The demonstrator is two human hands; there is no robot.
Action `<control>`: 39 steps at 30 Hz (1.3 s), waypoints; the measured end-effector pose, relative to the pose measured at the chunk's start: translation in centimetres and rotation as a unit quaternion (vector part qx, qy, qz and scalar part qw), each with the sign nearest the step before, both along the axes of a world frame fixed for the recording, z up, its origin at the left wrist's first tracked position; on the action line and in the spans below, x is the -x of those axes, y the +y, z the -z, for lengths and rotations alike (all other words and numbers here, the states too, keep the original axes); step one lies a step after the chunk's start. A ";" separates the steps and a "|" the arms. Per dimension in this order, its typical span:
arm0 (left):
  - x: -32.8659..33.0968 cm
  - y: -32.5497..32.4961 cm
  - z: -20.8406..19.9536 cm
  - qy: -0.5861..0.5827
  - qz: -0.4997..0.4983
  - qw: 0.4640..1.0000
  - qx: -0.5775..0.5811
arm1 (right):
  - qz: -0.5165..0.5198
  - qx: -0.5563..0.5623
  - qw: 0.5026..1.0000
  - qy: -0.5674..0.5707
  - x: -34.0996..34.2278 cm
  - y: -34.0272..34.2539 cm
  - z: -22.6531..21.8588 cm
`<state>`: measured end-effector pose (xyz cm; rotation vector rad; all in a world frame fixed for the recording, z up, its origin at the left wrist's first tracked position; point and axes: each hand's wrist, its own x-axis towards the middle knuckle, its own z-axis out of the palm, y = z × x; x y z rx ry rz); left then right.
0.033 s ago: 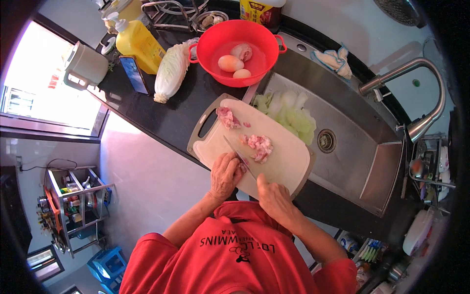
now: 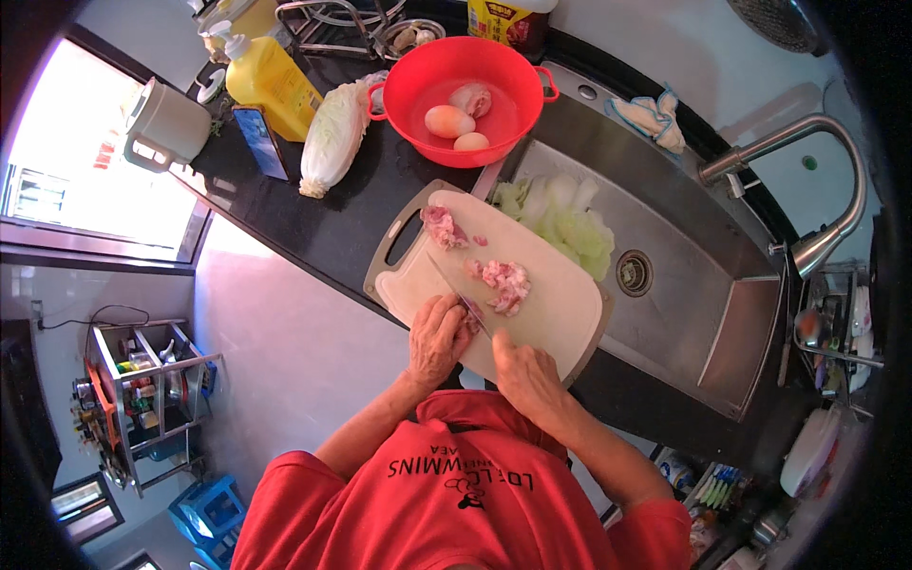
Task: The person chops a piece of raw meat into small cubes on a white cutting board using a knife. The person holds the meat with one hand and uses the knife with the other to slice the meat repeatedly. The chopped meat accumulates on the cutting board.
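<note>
A pale cutting board (image 2: pixel 556 337) with a grey-brown rim lies across the counter and the edge of the sink. My right hand (image 2: pixel 530 378) is closed around the handle of a knife (image 2: pixel 446 277), its blade slanting away to the far left over the board. With bent fingers, my left hand (image 2: pixel 439 337) presses a small piece of raw meat (image 2: pixel 472 312) against the board beside the blade; the fingers partly hide it. A pile of cut raw meat (image 2: pixel 505 285) sits just right of the blade. Another chunk of raw meat (image 2: pixel 442 228) rests at the board's far left end.
Beyond the board, a red basin (image 2: pixel 408 85) holds two eggs and a piece of meat. Left of it are a Chinese cabbage (image 2: pixel 332 142), a propped phone (image 2: pixel 260 142) and a yellow pump bottle (image 2: pixel 271 90). Pale green leaves (image 2: pixel 570 223) lie in the steel sink (image 2: pixel 684 313), below a curved faucet (image 2: pixel 845 180).
The knife and my right hand have slid slightly forward and to the left. My left hand and the meat stay where they were.
</note>
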<state>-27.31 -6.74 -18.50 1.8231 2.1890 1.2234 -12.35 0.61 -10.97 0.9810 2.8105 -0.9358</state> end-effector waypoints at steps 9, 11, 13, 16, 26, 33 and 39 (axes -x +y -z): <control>0.2 0.4 -0.4 -0.004 -0.008 1.000 -0.007 | -0.004 -0.004 1.000 0.025 0.6 1.1 0.9; 0.2 0.3 -0.2 -0.005 -0.008 1.000 -0.011 | 0.017 -0.005 1.000 0.013 -2.0 -0.4 1.0; 0.2 0.2 0.2 -0.011 0.001 1.000 -0.025 | 0.023 -0.005 1.000 0.019 -2.2 -0.5 1.1; 0.0 0.3 0.0 -0.023 0.004 0.999 -0.029 | 0.020 0.001 0.998 0.060 0.4 0.3 1.1; 0.2 0.4 -0.1 -0.039 -0.012 0.999 -0.016 | 0.011 -0.014 0.998 0.052 1.1 0.7 1.6; -0.2 0.4 0.4 -0.035 -0.009 0.998 -0.060 | 0.008 0.003 0.999 0.046 3.1 1.7 0.0; 0.2 0.3 0.5 -0.035 -0.019 0.998 -0.058 | 0.009 -0.041 0.997 0.070 1.7 0.5 0.7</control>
